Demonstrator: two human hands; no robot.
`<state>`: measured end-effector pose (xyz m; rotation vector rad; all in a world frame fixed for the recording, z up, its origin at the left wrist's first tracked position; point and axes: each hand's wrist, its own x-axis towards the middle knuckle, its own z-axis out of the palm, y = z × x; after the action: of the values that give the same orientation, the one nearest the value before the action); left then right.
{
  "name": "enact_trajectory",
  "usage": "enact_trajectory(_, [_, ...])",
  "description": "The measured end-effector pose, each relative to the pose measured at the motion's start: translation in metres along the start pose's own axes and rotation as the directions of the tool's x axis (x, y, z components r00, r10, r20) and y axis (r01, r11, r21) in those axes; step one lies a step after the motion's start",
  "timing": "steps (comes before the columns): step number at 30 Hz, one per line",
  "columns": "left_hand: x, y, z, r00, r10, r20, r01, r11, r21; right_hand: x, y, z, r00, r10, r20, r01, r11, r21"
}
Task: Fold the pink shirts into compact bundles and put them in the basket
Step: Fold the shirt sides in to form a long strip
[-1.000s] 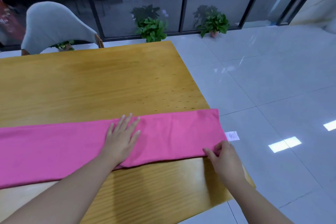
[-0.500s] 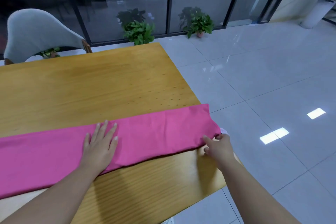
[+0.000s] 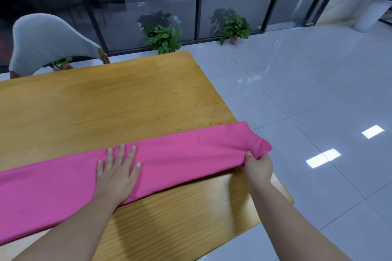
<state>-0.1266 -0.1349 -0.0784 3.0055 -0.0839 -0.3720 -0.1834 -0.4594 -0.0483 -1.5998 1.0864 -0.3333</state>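
On table (image 3: 131,99): left hand (image 3: 116,174) flat, pressing pink shirt (image 3: 182,154); right hand (image 3: 259,167) apparently pinching shirt end.

You're looking at a soft, evenly lit indoor view.
Ceiling lights are glaring off the floor tiles (image 3: 323,157); arms are casting faint shadows on the worktop (image 3: 118,101); edges are bowing.

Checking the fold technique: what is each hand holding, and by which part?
The right hand grips the pink shirt by its right end; the left hand only presses flat on its middle.
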Motion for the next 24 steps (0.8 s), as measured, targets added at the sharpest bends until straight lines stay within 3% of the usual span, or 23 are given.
enact_trajectory(2, [0.0,0.001,-0.002,0.999,-0.007,0.032,0.007,1.0,-0.004,-0.001,-0.001,0.004,0.997,0.061,0.047,-0.067,0.987,0.144])
enact_trajectory(5, [-0.005,0.005,-0.001,0.999,0.044,0.028,-0.044,0.999,0.014,-0.005,-0.006,0.007,0.946,0.218,0.24,-0.309,0.833,0.46])
enact_trajectory(7, [-0.006,0.008,-0.001,0.996,0.073,0.06,-0.074,0.997,0.026,-0.005,-0.009,0.011,0.903,0.283,0.322,-0.421,0.73,0.539])
enact_trajectory(9, [-0.004,0.01,-0.004,0.992,0.064,0.113,-0.068,0.997,0.038,-0.005,-0.016,0.013,0.884,0.321,0.341,-0.464,0.693,0.552])
enact_trajectory(11, [-0.004,0.012,-0.011,0.987,0.038,0.154,-0.045,0.998,0.041,-0.006,-0.025,0.014,0.915,0.268,0.301,-0.392,0.77,0.504])
enact_trajectory(15, [-0.001,0.027,-0.029,0.971,-0.042,0.236,0.054,0.997,-0.048,-0.025,-0.046,0.015,0.966,0.001,0.258,-0.111,0.903,0.414])
enact_trajectory(17, [0.0,0.047,-0.047,0.982,-0.004,0.19,0.053,0.967,-0.25,-0.042,-0.061,0.016,0.957,-0.119,0.264,0.009,0.923,0.384])
enact_trajectory(19, [-0.004,0.073,-0.083,0.991,0.092,0.094,-0.015,0.79,-0.613,-0.065,-0.078,0.021,0.918,-0.239,0.316,0.121,0.928,0.352])
enact_trajectory(21, [-0.016,0.099,-0.129,0.974,0.167,0.155,0.071,0.426,-0.902,-0.088,-0.091,0.031,0.838,-0.378,0.395,0.262,0.912,0.317])
enact_trajectory(22, [-0.025,0.105,-0.154,0.952,0.227,0.205,0.146,0.251,-0.957,-0.1,-0.094,0.038,0.762,-0.464,0.452,0.342,0.881,0.326])
enact_trajectory(23, [-0.031,0.106,-0.177,0.927,0.287,0.242,0.203,0.161,-0.966,-0.112,-0.098,0.044,0.668,-0.545,0.506,0.43,0.838,0.335])
enact_trajectory(24, [-0.036,0.102,-0.196,0.91,0.328,0.254,0.217,0.147,-0.965,-0.122,-0.1,0.051,0.552,-0.624,0.552,0.531,0.774,0.344])
